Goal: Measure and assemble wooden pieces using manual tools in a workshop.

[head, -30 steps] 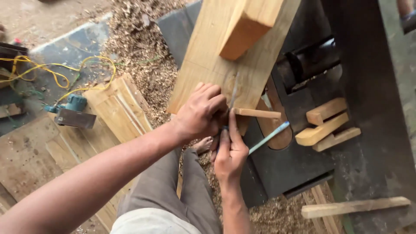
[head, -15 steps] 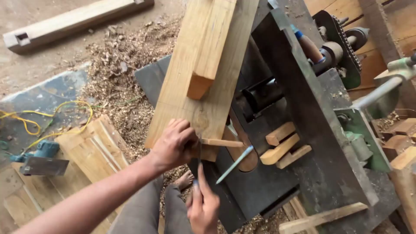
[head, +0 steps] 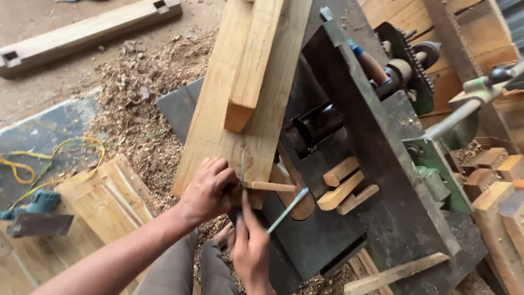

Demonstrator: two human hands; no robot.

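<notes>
At the bottom edge of the view, the right hand (head: 252, 252) is seen with its fingers closed around a thin blue pencil (head: 287, 209), the forefinger stretched up toward the try square (head: 256, 183). The pencil slants up and to the right, its upper end lying just below the square's wooden stock. Just above, the left hand (head: 206, 189) is laid on the near end of the wide plank (head: 218, 117), fingers curled and pressed against the square where the metal blade meets the stock. The blade is set upright on the plank's face, while the stock is run out to the right along the plank's end. A narrower wooden block (head: 252, 65) is carried on top of the plank. The plank is rested on a dark metal machine table (head: 349, 235), on which three short wood offcuts (head: 345, 186) are laid side by side. To the left, on the floor, a blue power tool (head: 35, 214) with a yellow cord (head: 54, 158) is placed beside a small slatted board (head: 106, 196). Farther off, sawdust (head: 142, 87) is heaped around the machine, and a long mortised beam (head: 82, 30) is laid beyond it.
</notes>
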